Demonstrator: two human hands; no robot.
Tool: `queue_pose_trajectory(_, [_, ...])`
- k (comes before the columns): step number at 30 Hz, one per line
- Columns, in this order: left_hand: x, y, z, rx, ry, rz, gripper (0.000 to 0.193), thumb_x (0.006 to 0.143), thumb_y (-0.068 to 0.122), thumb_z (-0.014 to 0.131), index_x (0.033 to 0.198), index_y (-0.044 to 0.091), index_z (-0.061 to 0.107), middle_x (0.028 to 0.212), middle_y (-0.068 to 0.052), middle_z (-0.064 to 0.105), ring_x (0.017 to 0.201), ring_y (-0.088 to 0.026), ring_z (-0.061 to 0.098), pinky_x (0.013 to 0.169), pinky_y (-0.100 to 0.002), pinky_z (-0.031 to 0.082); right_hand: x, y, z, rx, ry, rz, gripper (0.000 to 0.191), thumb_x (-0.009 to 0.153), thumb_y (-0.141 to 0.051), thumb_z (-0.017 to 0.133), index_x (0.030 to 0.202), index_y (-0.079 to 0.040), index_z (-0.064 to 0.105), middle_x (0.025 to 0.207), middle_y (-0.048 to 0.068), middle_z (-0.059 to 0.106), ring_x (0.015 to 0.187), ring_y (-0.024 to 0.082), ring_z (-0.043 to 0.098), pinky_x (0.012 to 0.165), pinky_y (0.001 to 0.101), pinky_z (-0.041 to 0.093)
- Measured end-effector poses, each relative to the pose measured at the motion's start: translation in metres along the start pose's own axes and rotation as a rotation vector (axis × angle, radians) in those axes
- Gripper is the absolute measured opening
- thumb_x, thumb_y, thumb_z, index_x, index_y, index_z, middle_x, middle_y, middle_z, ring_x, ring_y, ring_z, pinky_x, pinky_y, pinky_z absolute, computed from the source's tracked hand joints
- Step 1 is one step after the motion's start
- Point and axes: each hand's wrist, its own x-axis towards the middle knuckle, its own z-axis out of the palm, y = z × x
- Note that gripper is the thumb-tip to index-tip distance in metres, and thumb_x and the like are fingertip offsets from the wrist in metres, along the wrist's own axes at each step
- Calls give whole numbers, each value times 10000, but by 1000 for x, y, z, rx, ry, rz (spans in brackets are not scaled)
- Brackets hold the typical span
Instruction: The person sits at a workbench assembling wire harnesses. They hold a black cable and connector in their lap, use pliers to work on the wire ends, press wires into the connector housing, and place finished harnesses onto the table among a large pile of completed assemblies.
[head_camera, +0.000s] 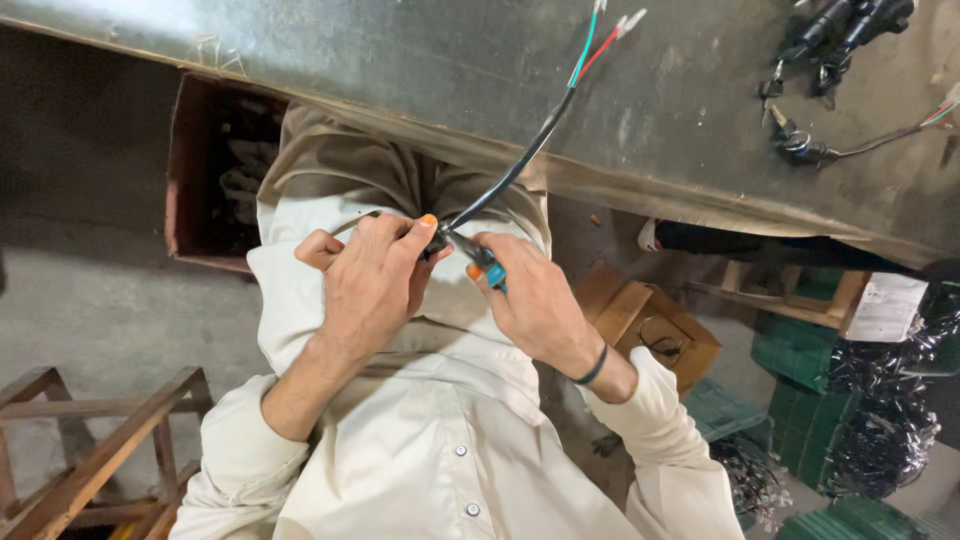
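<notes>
In the head view, at frame centre, the left hand (372, 268) pinches the lower end of a black cable (520, 160) to steady it, while the right hand (535, 295) is closed around a small blue-handled tool (487, 265) applied at that same end. The cable rises toward the upper centre, its coloured wire ends (605, 30) held clear above the grey workbench (420, 60), well apart from the finished black switch parts (830, 45) at the upper right.

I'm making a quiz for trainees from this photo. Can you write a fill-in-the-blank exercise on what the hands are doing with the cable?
1. Both hands hold a black ____ that runs up over the bench.
2. The right hand holds a tool with ____ grips.
3. The cable ends in red, white and ____ wires.
4. A black band sits on the ____ wrist, not beside the left hand.

Missing words: cable; blue; green; right
</notes>
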Motion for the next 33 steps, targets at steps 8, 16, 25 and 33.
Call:
queue_pose_trajectory(8, [1,-3,1,-29,-27,-23,403,967,215,818,1272,83,591,949,-1,594,835,-186,583,803,-400,230,2,6,18,22,-18,185,289,1005,-197,651,1216,-29,549,904,182,694,832,378,684,706,438,531])
queue_pose_trajectory(16, [1,-6,-2,-63,1,-51,407,962,208,822,1270,116,573,993,13,642,860,-173,602,836,-412,213,-4,6,4,-22,21,-42,361,893,-4,627,1251,-10,586,1025,176,644,959,371,628,836,447,504])
queue_pose_trajectory(25, [-5,-4,-1,40,10,-3,457,978,225,848,1330,111,580,1024,15,619,898,-166,598,848,-405,219,-4,-5,-6,-505,143,-149,529,746,90,624,1259,-39,617,1059,100,606,1030,310,586,894,431,456])
queue_pose_trajectory(33, [-9,1,0,78,34,-11,412,1002,224,841,1321,107,608,1044,34,639,942,-149,622,873,-396,220,-9,-15,-5,-468,139,-103,492,810,105,591,1283,-31,604,1089,99,617,1035,301,589,894,433,456])
